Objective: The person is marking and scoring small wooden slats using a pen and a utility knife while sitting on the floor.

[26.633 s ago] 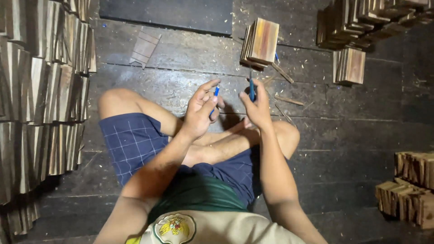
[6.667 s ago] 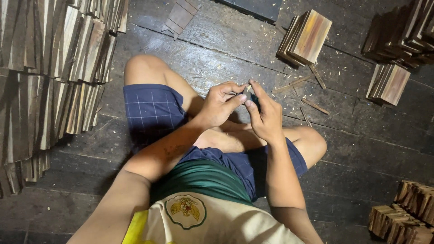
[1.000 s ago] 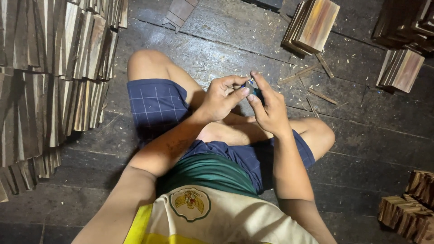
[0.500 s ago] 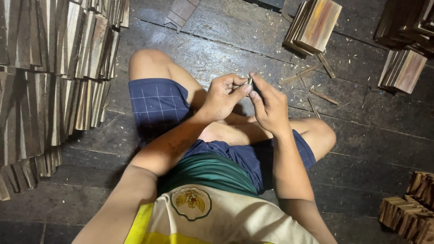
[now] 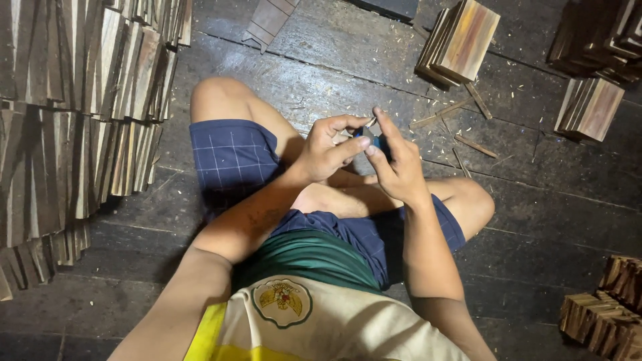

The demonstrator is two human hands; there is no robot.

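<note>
I sit cross-legged on a dark plank floor [image 5: 548, 200]. Both hands meet above my knees. My left hand [image 5: 328, 148] pinches a small thin piece at its fingertips. My right hand [image 5: 394, 167] curls around a small blue-handled tool [image 5: 370, 138], mostly hidden by the fingers. The two hands touch at the fingertips. What the thin piece is, I cannot tell.
Rows of thin wooden slats [image 5: 67, 113] stand stacked along the left. A block of stacked wooden pieces [image 5: 461, 43] lies ahead, more stacks [image 5: 592, 107] at the right and lower right [image 5: 605, 311]. Loose sticks [image 5: 468, 113] and shavings litter the floor.
The hands stay together above my knees across the last second; the fingers shift slightly around the blue tool. Compared with the earliest frame, the view has moved closer and rightward.
</note>
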